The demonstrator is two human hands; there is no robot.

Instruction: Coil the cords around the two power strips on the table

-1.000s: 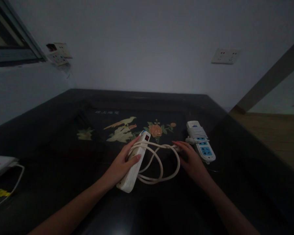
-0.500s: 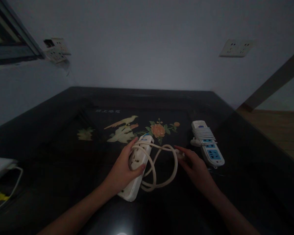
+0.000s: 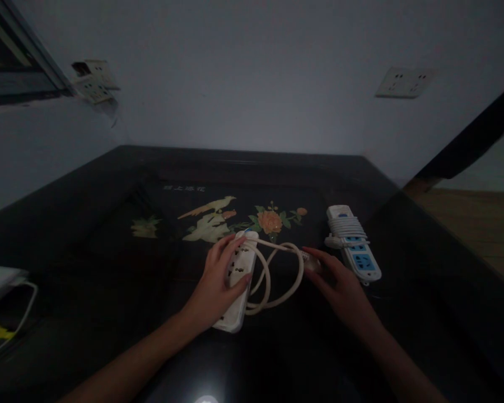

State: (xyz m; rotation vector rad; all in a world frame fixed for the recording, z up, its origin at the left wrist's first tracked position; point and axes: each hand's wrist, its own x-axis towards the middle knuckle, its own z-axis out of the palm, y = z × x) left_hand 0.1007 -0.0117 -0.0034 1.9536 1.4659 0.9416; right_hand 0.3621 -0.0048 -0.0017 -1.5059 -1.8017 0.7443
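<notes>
Four pale Chinese characters (image 3: 183,188) stand on the black table (image 3: 252,364), left of the frame's centre; the second reads 上 and the last 花, the other two being too blurred to make out; I can read no brand on the white power strip (image 3: 240,274), which lies tilted in the lower middle of the frame, a long plastic bar with rounded ends and a row of socket holes.

The left hand (image 3: 216,280) grasps that bar, thumb on its face, fingers over its upper part; the right hand (image 3: 340,280) pinches the plug (image 3: 311,262), ribbed at its neck, between thumb and fingertips; the smooth cream cord (image 3: 301,274) loops loosely between them.

At right lies a second power strip (image 3: 363,261) with blue socket panels, its white cord wound tightly around it; the glossy tabletop bears a pale bird (image 3: 212,207) and an orange flower (image 3: 270,221).

Against half a second ago, the held bar stands more upright in the frame, its lower end shifted rightward and up; the plug remains between the right fingers.
</notes>
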